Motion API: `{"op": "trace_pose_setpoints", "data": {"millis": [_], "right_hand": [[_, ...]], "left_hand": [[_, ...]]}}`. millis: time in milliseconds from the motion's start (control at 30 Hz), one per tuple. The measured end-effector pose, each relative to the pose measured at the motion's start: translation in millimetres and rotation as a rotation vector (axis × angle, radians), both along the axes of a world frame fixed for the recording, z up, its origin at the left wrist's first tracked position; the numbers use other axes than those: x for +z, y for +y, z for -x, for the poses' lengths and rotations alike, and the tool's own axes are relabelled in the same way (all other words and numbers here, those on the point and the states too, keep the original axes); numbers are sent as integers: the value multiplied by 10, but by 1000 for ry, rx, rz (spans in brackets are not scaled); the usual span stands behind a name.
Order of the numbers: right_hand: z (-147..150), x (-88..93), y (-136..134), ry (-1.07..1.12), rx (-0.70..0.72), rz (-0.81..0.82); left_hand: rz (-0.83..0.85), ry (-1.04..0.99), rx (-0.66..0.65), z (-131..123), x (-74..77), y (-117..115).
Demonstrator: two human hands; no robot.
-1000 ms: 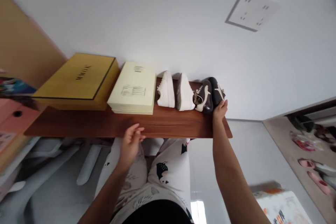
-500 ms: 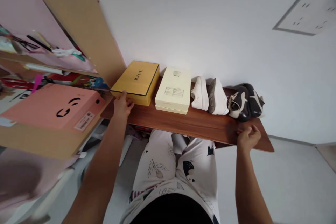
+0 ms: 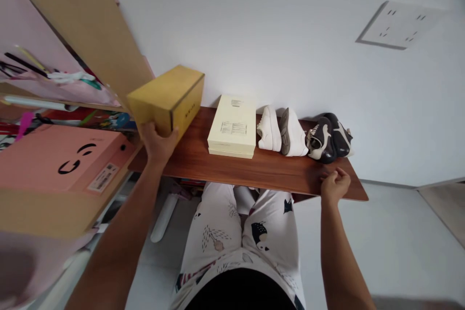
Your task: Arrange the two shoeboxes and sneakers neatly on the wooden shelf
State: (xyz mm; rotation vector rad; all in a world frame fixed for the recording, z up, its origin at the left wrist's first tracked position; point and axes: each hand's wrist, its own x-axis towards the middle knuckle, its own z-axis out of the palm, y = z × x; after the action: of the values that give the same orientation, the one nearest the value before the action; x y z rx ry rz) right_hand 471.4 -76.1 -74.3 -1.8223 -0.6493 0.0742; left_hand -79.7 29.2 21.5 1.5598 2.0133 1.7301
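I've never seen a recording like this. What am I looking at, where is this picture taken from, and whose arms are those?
No machine here: those are a person's bare arms. The picture comes from a camera worn on their head, looking down, so the patterned trousers at the bottom are their legs. A brown wooden board in front of them carries a cream box, a pair of white sneakers and a pair of dark shoes. The left hand holds a yellow box, tilted, at the board's left end. The right hand is at the board's front edge, holding nothing visible.
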Motion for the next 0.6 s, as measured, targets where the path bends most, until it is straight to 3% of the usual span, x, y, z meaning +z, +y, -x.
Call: {"op": "trace_pose_setpoints", "data": {"millis": [100,233,400,600], "right_hand": [[-6,-16,8,9,-3,-13],[-8,-28,14,26,11,-18],[-18,-38,15,8,16,-26],[-44,-62,20,-22,32,-18]], "left_hand": [[173,527,-49,31,-72,-113],[365,853,-156,31,-259,-212],[421,1024,-224,13,-462,-236],[449,977,-236,49,-625,-207]]}}
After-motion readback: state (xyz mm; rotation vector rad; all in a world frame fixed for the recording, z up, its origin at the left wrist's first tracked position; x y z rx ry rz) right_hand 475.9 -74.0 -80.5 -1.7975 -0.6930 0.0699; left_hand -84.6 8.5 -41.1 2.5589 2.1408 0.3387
